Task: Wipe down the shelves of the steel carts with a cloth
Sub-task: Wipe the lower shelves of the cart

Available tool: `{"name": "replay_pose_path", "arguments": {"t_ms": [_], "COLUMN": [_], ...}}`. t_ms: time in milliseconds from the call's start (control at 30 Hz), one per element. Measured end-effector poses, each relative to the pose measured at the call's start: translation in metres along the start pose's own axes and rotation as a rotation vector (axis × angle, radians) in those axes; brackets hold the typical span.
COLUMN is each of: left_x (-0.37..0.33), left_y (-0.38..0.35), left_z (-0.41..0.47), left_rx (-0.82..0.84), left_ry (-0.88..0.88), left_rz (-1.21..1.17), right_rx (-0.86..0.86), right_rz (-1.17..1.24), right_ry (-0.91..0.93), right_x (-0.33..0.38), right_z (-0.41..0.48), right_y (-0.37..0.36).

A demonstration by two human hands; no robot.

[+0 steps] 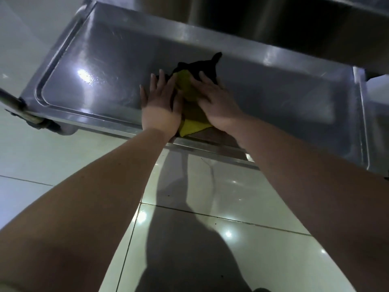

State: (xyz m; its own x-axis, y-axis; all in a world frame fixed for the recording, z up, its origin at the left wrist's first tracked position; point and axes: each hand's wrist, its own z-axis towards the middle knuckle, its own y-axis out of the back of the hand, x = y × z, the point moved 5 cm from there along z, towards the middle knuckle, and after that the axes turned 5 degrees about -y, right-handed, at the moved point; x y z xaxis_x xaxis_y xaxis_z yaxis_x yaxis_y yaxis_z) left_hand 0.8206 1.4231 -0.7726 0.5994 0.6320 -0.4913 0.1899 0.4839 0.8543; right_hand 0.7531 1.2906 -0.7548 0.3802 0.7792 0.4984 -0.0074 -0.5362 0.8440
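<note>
Cloth (187,89) sits mid-shelf by the front lip, pinned under our left hand (161,108) and right hand (213,102), side by side with fingers flat. Shelf (94,60) runs long left-to-right, so both ends lie sideways. The cloth's far edge is dark, probably shadow.

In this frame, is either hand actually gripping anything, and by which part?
Nothing is gripped. The left hand and right hand press flat, fingers straight, on the yellow cloth lying on the steel shelf.
</note>
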Motion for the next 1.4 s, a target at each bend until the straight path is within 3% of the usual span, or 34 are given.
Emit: {"name": "replay_pose_path", "arguments": {"t_ms": [100, 233, 333, 467, 567, 667, 767, 967, 1100, 1267, 1400], "left_x": [-0.036, -0.071, -0.076, -0.107, -0.127, -0.111, -0.058, 0.048, 0.043, 0.043, 0.023], "left_y": [-0.007, -0.045, -0.056, -0.066, -0.074, -0.062, -0.037, 0.020, 0.017, 0.017, 0.006], "left_z": [0.006, 0.010, 0.001, -0.020, -0.036, -0.032, -0.019, -0.014, -0.016, -0.019, -0.020], "left_rx": [0.106, 0.346, 0.378, 0.441, 0.492, 0.467, 0.423, 0.366, 0.361, 0.342, 0.343], "left_ry": [-0.128, 0.027, 0.084, -0.152, -0.355, -0.386, -0.268, -0.041, -0.062, -0.066, -0.085], "left_rz": [0.173, 0.322, 0.374, 0.375, 0.336, 0.342, 0.384, 0.482, 0.450, 0.413, 0.403], "right_rx": [-0.132, -0.155, -0.166, -0.109, -0.064, -0.047, -0.012, -0.051, -0.011, -0.039, -0.090], "right_rz": [-0.007, -0.075, 0.052, 0.213, 0.046, -0.146, -0.337, -0.394, -0.375, -0.342, -0.343], "right_ry": [-0.189, -0.364, -0.398, -0.412, -0.421, -0.395, -0.388, -0.460, -0.230, -0.354, -0.320], "right_x": [-0.050, -0.075, -0.075, -0.088, -0.099, -0.110, -0.114, -0.095, -0.019, 0.016, 0.007], "right_z": [-0.021, -0.044, -0.047, -0.056, -0.069, -0.077, -0.076, -0.073, -0.040, -0.022, -0.022], "right_y": [0.014, 0.000, 0.003, 0.025, 0.034, 0.023, 0.009, 0.003, -0.030, -0.058, -0.054]}}
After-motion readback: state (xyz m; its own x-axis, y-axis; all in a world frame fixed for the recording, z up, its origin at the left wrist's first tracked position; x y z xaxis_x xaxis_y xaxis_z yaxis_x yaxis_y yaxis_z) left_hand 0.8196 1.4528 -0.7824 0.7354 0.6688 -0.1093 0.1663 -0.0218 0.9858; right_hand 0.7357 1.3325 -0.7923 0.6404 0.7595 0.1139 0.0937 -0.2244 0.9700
